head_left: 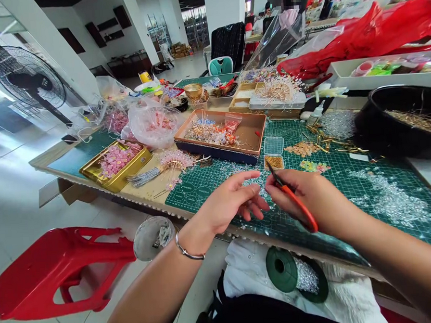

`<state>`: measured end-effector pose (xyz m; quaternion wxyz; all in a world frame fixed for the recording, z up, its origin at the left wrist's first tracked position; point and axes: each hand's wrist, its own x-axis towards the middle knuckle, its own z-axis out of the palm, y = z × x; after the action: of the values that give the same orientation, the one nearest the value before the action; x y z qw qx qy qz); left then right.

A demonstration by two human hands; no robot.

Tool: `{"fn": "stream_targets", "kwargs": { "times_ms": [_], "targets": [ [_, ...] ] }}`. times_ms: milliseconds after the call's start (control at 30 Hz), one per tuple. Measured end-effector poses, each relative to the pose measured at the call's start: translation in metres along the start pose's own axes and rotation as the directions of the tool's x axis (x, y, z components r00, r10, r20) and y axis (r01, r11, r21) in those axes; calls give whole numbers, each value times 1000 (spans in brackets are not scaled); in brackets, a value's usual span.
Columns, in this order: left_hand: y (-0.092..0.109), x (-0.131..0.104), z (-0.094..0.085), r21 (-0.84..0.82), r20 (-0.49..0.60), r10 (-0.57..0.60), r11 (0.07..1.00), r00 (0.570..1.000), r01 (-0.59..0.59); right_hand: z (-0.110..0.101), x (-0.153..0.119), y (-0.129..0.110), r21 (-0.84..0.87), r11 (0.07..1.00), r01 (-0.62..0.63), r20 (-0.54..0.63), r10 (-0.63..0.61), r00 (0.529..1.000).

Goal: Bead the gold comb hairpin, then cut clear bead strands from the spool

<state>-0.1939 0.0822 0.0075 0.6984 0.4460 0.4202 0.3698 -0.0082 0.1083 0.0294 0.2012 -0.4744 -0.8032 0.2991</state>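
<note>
My right hand [309, 195] is wrapped round a pair of pliers with orange-red handles [300, 207]. Their dark jaws point up and away, just in front of a small clear box of gold beads [274, 162]. Close by on the left, my left hand [235, 201] has its fingers apart and loosely curved, and nothing shows clearly between them. Both hands are above the green cutting mat [193, 189]. Loose clear beads [394, 195] are scattered over the mat to the right. A spool with clear beaded strand [282, 269] lies on white cloth in my lap.
Across the table stand an orange-lined box of beaded sprigs [252, 128], a gold tin of pink flowers [129, 168] and a black bowl [382, 109]. A red stool [37, 272] and a white bin [142, 237] stand at the left, below the table edge. Behind is a fan [26, 77].
</note>
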Motion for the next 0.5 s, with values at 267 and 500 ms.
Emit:
{"fn": "stream_targets", "kwargs": {
  "times_ms": [267, 500],
  "targets": [
    [-31, -52, -9, -36, 109, -134, 990, 985, 138, -41, -46, 22, 99, 988, -122, -287, 146, 947],
    [-43, -66, 0, 47, 54, -111, 993, 992, 108, -36, -64, 15, 42, 980, -195, -240, 200, 950]
  ]
}}
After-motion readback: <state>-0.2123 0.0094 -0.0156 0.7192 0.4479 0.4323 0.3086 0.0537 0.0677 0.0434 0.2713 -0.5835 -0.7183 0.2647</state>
